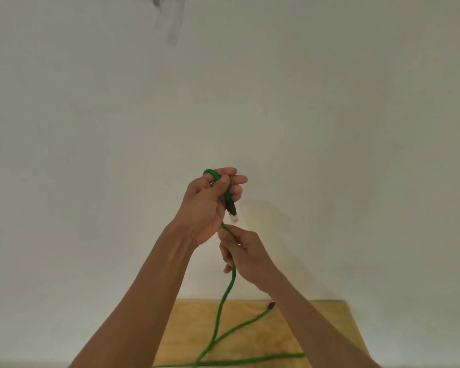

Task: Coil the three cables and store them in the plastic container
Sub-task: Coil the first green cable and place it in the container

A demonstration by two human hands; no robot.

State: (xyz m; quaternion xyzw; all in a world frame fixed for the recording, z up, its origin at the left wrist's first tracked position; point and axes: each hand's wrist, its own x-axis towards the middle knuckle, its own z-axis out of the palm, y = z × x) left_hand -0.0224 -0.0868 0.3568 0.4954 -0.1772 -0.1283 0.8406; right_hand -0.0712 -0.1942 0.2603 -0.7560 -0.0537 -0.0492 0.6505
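A green braided cable (225,301) rises from the wooden table (316,330) up into both of my hands. My left hand (210,205) is raised in front of the wall and grips the cable's upper end, looped over the fingers, with its black plug and pale tip (232,212) hanging down. Just below, my right hand (246,254) pinches the same cable between thumb and fingers. The cable's other black plug (271,305) lies on the table by my right forearm. No other cable and no plastic container are in view.
A plain pale wall (329,115) fills most of the view, with a smudged grey mark (170,25) near the top. Only the far strip of the table shows, with green cable stretches (252,359) across it.
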